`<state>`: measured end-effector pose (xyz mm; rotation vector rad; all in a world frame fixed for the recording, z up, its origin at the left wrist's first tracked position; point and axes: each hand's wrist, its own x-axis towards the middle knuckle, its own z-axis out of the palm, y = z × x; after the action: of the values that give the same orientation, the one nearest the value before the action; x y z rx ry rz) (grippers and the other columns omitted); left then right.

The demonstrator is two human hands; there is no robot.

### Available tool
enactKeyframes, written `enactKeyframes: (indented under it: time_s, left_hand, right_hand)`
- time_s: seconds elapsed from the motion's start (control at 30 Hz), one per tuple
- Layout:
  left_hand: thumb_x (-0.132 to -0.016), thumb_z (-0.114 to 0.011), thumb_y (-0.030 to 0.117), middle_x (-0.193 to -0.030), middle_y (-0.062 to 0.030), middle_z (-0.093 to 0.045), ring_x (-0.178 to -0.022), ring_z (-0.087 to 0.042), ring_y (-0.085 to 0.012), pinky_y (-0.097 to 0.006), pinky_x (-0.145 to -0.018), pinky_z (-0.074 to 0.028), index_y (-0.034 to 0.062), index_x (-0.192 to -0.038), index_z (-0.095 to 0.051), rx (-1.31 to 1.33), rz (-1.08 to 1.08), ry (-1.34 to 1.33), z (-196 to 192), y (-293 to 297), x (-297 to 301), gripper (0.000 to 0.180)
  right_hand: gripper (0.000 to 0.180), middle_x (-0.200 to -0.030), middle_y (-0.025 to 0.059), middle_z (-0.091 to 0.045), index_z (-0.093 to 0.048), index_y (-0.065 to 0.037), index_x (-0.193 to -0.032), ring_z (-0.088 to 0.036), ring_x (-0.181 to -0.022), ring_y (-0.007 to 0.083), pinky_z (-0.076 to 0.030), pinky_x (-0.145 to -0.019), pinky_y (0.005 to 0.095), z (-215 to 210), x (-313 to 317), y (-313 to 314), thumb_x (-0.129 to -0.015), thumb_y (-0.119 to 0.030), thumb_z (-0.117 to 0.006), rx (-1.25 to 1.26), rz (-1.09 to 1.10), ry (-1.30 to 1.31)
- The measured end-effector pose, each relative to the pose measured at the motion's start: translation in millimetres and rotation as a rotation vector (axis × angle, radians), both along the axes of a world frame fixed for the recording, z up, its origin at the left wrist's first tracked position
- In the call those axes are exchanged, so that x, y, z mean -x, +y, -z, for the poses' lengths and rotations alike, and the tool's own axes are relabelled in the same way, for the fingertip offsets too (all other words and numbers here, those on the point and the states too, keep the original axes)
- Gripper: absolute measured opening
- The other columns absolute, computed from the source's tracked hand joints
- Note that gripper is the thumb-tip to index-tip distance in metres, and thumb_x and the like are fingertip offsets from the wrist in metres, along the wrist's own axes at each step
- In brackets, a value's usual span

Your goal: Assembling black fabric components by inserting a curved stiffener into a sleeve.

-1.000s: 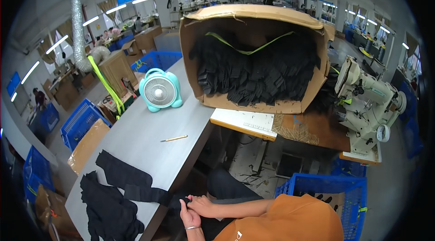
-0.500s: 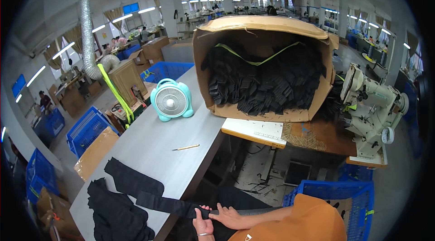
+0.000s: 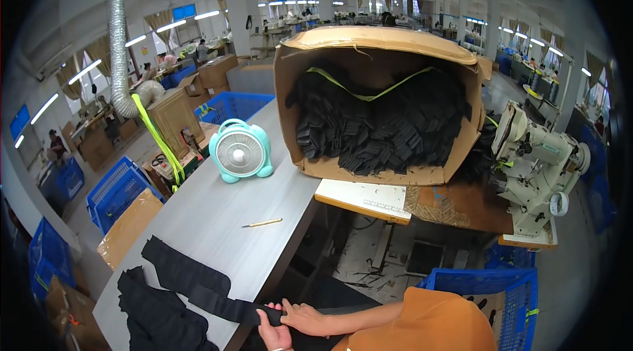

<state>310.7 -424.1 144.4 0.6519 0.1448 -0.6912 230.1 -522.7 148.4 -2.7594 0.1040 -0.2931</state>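
A flat black fabric strip runs from the grey table over its near edge to my hands. My left hand is closed on the strip's near end, thumb on top. Right beside it, my right hand presses its fingers on the same end; the fingertips partly overlap the left hand. On the table, the strip meets a wider black fabric piece. A crumpled heap of black fabric lies to the left of it.
A turquoise fan and a pen are on the grey table. Beyond, a cardboard box lies on its side, full of black pieces. A sewing machine stands right; a blue crate sits near my right arm.
Both hands have shifted left, closer to the table edge, still on the strip. The grey band that showed under my right forearm no longer shows. The whole view has moved slightly.
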Motion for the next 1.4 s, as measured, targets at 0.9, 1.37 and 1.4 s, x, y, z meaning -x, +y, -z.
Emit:
enactKeyframes:
  time_s: [0.9, 1.37, 1.4]
  left_hand:
    - [-0.097, -0.065, 0.028, -0.078, -0.0048, -0.06, -0.074, -0.058, -0.0183, -0.035, -0.075, -0.053, 0.0059, -0.084, -0.059, -0.036, -0.085, -0.269, -63.5, -68.0, -113.4, 0.026]
    - [-0.094, -0.07, 0.023, -0.085, -0.0102, -0.065, -0.075, -0.065, -0.0226, -0.036, -0.071, -0.056, 0.0007, -0.097, -0.06, -0.153, -0.105, -0.035, -24.9, -75.5, -62.0, 0.025]
    - [-0.094, -0.068, 0.022, -0.086, -0.0098, -0.066, -0.077, -0.066, -0.0216, -0.035, -0.073, -0.056, 0.0009, -0.092, -0.062, -0.151, -0.145, -0.048, -36.9, -86.2, -49.1, 0.022]
  right_hand:
    - [0.066, -0.12, 0.0332, -0.057, -0.034, -0.037, -0.151, -0.069, -0.075, 0.0259, -0.054, -0.055, 0.0323, -56.1, -94.2, -30.1, -0.091, -0.02, -0.056, 0.258, 0.257, -0.129]
    - [0.016, -0.087, 0.0105, -0.065, -0.064, -0.015, -0.101, -0.066, -0.078, 0.0228, -0.052, -0.061, 0.0347, -40.2, -71.9, -33.9, -0.087, -0.016, -0.057, 0.322, 0.266, -0.023]
    - [0.012, -0.087, 0.0109, -0.067, -0.065, -0.014, -0.095, -0.068, -0.082, 0.0221, -0.054, -0.063, 0.0373, -45.7, -81.9, -44.5, -0.087, -0.015, -0.056, 0.286, 0.253, 0.084]
